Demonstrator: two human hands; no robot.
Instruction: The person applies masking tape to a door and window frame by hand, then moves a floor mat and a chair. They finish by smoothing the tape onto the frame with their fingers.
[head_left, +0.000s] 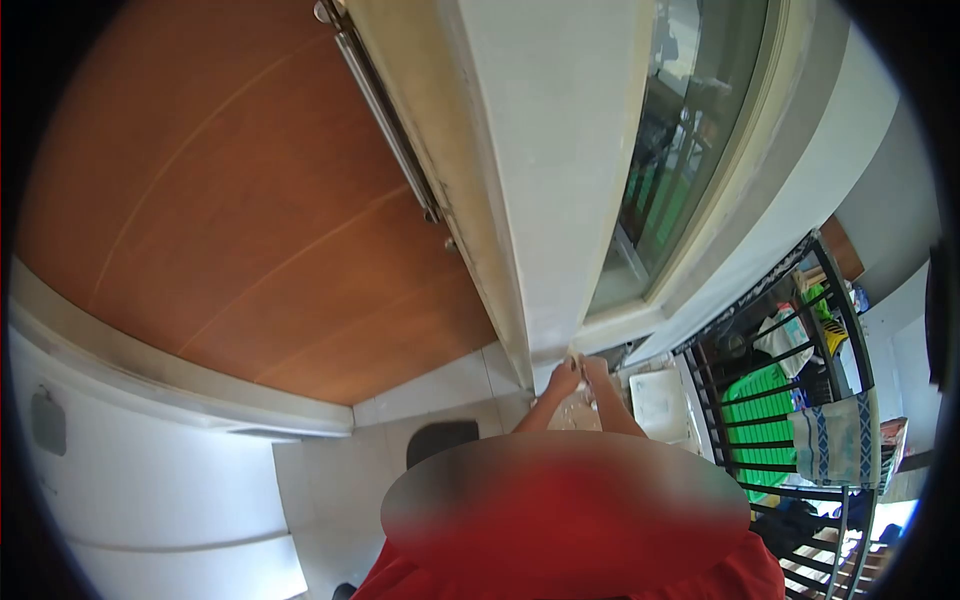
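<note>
My left hand (pixel 565 377) and my right hand (pixel 595 373) are close together, low in front of the wall below the window. The fingers of both look closed at a small pale thing (pixel 575 361), too small to make out. Beneath my forearms lies a clear, shiny, crumpled-looking item (pixel 576 412), partly hidden by the arms. Just right of my right forearm is a white rectangular tub or tray (pixel 660 402).
A brown wooden door (pixel 250 200) with a long metal handle (pixel 385 125) fills the left. A dark mat (pixel 442 440) lies on the tiled floor. At right stands a black metal rack (pixel 715 420) with a green basket (pixel 758 420) and a patterned cloth (pixel 838 440).
</note>
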